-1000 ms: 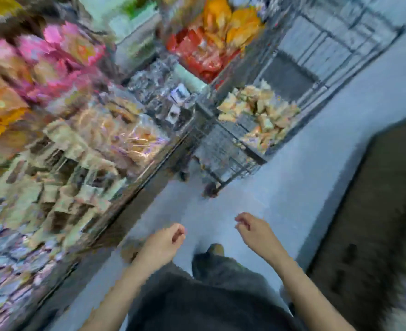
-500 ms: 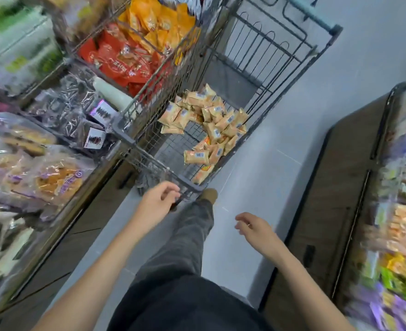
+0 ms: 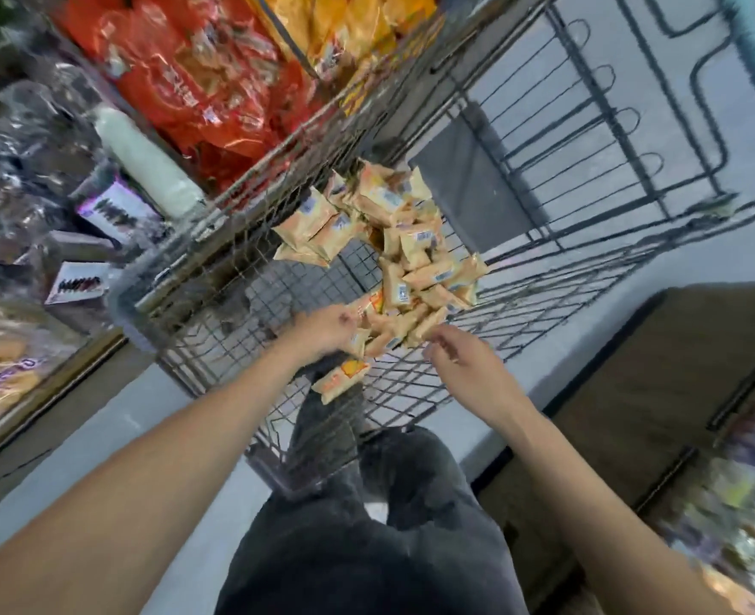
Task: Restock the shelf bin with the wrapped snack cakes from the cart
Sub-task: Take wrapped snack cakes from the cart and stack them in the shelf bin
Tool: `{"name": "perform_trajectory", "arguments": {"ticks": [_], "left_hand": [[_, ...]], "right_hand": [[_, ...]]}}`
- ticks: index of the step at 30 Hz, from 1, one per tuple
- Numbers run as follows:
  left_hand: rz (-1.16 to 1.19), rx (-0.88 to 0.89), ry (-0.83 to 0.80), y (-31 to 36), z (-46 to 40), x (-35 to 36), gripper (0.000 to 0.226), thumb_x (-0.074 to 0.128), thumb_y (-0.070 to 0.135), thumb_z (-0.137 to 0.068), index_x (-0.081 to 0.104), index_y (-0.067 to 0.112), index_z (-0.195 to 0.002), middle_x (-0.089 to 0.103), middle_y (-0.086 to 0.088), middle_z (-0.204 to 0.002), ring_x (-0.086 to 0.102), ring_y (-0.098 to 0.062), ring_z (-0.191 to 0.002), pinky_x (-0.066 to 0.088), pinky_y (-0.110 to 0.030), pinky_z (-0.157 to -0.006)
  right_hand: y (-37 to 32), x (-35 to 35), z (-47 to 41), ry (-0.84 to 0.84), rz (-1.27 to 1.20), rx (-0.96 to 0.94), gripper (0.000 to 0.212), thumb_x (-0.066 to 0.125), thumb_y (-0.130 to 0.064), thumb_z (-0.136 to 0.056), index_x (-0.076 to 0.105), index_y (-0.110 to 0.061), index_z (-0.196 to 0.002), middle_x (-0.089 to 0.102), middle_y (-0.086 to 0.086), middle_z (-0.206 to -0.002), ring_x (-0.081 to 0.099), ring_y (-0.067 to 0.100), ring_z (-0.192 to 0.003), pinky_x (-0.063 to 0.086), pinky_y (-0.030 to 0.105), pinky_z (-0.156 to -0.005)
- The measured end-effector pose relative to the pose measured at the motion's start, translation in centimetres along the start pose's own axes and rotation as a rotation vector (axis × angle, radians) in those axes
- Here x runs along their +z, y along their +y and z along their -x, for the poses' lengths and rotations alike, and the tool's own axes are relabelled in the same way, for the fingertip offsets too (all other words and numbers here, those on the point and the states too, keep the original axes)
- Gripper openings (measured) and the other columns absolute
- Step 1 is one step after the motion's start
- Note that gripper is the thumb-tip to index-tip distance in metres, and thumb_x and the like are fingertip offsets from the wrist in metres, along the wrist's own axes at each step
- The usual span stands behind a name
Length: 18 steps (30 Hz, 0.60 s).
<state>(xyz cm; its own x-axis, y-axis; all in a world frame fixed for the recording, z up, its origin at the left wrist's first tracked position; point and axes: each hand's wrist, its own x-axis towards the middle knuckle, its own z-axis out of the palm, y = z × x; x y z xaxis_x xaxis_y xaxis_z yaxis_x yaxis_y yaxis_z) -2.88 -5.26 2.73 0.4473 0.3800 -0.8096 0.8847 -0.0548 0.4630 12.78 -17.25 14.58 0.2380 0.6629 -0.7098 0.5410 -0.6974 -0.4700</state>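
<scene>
A heap of beige wrapped snack cakes [image 3: 411, 259] lies in the wire cart [image 3: 215, 304] straight ahead of me. My left hand [image 3: 324, 326] reaches over the near rim into the heap, its fingers curled on a snack cake [image 3: 358, 341] at the heap's near edge. Just to the right, my right hand [image 3: 460, 364] hovers with loosely curled fingertips touching the heap and nothing clearly in it. A single cake [image 3: 340, 377] lies apart on the cart floor below my left hand. The blur hides the finer grip.
Shelf bins on the left hold red bags [image 3: 180, 82], orange bags [image 3: 344, 28] and dark clear-wrapped packs [image 3: 20, 170]. A dark wooden shelf base [image 3: 659, 392] stands to the right. Grey floor [image 3: 136, 437] runs between them, and my legs press against the cart's near end.
I have stepped up to the cart, which now fills the view. Both hands have gone forward from beside my legs into the cart, and the left one has closed on a cake.
</scene>
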Motion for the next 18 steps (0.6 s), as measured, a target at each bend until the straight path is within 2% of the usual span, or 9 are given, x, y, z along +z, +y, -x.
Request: {"name": "perform_trajectory", "arguments": {"ticks": [3, 6, 8, 10, 12, 15, 18], "left_hand": [[0.144, -0.092, -0.024, 1.0, -3.9, 0.5, 0.023, 0.038, 0.023, -0.098, 0.056, 0.015, -0.086, 0.057, -0.007, -0.094, 0.053, -0.021, -0.082, 0.037, -0.031, -0.064], [0.249, -0.207, 0.067, 1.9, -7.2, 1.8, 0.023, 0.038, 0.022, -0.098, 0.058, 0.011, -0.098, 0.061, -0.008, -0.101, 0.056, -0.022, -0.088, 0.041, -0.031, -0.073], [0.251, -0.270, 0.147, 2.2, -9.5, 3.2, 0.020, 0.042, 0.016, -0.096, 0.059, 0.008, -0.103, 0.063, -0.013, -0.105, 0.059, -0.026, -0.089, 0.044, -0.035, -0.073], [0.245, -0.318, 0.194, 1.9, -11.5, 4.5, 0.029, 0.045, 0.013, -0.094, 0.054, 0.007, -0.122, 0.058, -0.016, -0.123, 0.057, -0.030, -0.108, 0.045, -0.037, -0.087], [0.176, -0.357, 0.190, 0.9, -13.2, 5.9, 0.043, 0.045, 0.016, -0.094, 0.043, 0.013, -0.136, 0.045, -0.011, -0.140, 0.045, -0.028, -0.127, 0.038, -0.035, -0.102], [0.100, -0.363, 0.169, -1.2, -14.7, 8.0, 0.044, 0.048, 0.019, -0.091, 0.044, 0.009, -0.134, 0.043, -0.014, -0.141, 0.039, -0.029, -0.130, 0.035, -0.036, -0.106], [0.055, -0.374, 0.290, -2.3, -15.2, 9.9, 0.048, 0.051, 0.021, -0.091, 0.042, 0.008, -0.136, 0.042, -0.013, -0.142, 0.035, -0.029, -0.133, 0.031, -0.036, -0.108]], "right_hand": [[0.7, -2.3, -4.1, -0.069, 0.041, -0.040, 0.024, 0.045, -0.018, -0.098, 0.058, -0.015, -0.117, 0.056, -0.006, -0.089, 0.050, 0.007, -0.069, 0.034, 0.014, -0.055], [1.8, -3.9, -8.5, -0.161, 0.131, -0.055, 0.019, 0.043, -0.017, -0.096, 0.058, -0.015, -0.108, 0.051, -0.006, -0.082, 0.048, 0.015, -0.077, 0.033, 0.027, -0.064], [2.5, -4.7, -11.3, -0.223, 0.200, -0.071, 0.021, 0.042, -0.016, -0.097, 0.058, -0.008, -0.108, 0.056, 0.004, -0.088, 0.051, 0.021, -0.084, 0.034, 0.032, -0.068], [3.1, -5.2, -13.8, -0.284, 0.249, -0.088, 0.024, 0.041, -0.017, -0.098, 0.057, -0.004, -0.108, 0.061, 0.011, -0.095, 0.056, 0.028, -0.091, 0.041, 0.036, -0.076], [3.8, -5.6, -15.8, -0.319, 0.285, -0.098, 0.027, 0.040, -0.019, -0.098, 0.058, -0.004, -0.110, 0.062, 0.011, -0.097, 0.056, 0.027, -0.092, 0.044, 0.036, -0.080], [4.9, -5.8, -18.1, -0.364, 0.281, -0.092, 0.027, 0.040, -0.022, -0.097, 0.059, -0.008, -0.110, 0.062, 0.007, -0.096, 0.058, 0.025, -0.091, 0.046, 0.035, -0.080], [5.6, -5.6, -19.6, -0.401, 0.291, -0.108, 0.027, 0.040, -0.019, -0.097, 0.059, -0.005, -0.112, 0.065, 0.012, -0.100, 0.060, 0.027, -0.092, 0.047, 0.038, -0.084]]}}
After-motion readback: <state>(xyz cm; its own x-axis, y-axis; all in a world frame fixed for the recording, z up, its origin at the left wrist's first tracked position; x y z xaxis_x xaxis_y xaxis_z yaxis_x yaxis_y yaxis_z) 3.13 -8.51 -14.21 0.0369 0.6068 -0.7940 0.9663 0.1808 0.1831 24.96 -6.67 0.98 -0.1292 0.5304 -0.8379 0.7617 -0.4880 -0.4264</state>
